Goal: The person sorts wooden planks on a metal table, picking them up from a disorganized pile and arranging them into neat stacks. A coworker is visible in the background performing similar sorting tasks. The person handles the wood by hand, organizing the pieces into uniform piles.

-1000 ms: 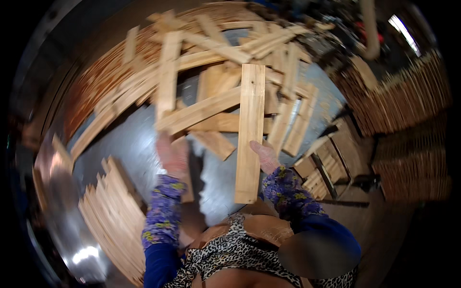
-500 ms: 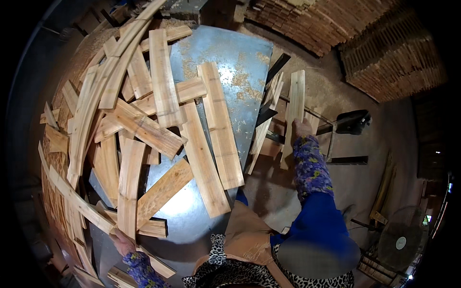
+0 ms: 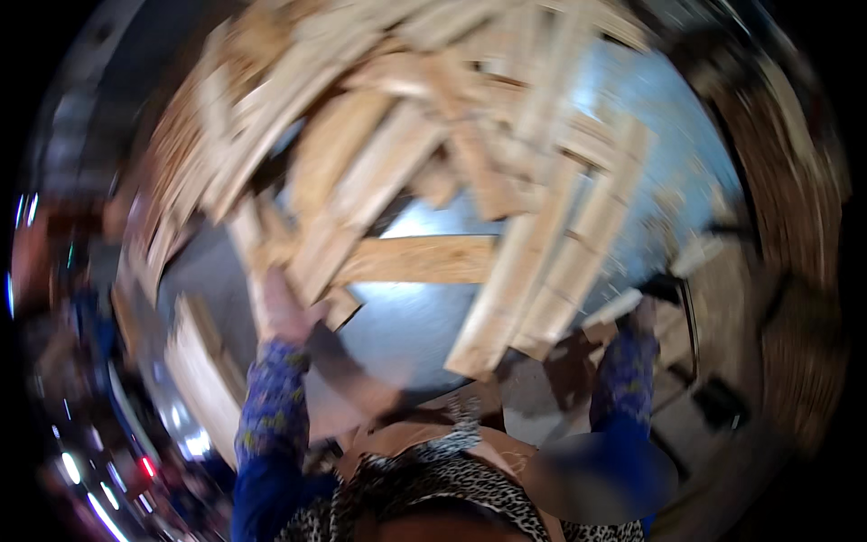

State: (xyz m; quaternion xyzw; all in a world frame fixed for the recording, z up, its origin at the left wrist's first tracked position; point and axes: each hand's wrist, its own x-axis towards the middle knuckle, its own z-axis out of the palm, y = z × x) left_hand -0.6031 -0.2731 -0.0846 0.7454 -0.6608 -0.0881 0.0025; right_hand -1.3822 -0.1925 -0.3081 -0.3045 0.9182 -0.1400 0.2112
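Observation:
Many pale wooden boards lie in a loose heap on a metal-topped table (image 3: pixel 397 330). My left hand (image 3: pixel 284 312) is at the heap's near left side, closed around the near end of a narrow wooden board (image 3: pixel 246 230), thumb out to the right. Beside it, a wider board (image 3: pixel 366 203) slants away and an orange-toned board (image 3: pixel 415 259) lies crosswise. My right hand (image 3: pixel 639 318) reaches down past the table's right edge, next to a black metal stand (image 3: pixel 664 287) with pale boards on it. Motion blur smears its fingers, so its grip is unclear.
Two long boards (image 3: pixel 582 239) lie side by side near the table's right edge, among scattered shavings. Stacked timber (image 3: pixel 795 361) stands far right. More boards (image 3: pixel 206 370) lie left of my left forearm. A dark object (image 3: pixel 718 402) is low on the right.
My view has turned left, so the heap appears shifted and rotated. My right hand has left the upright board's middle and sits lower by the stand. My left hand has come further into view.

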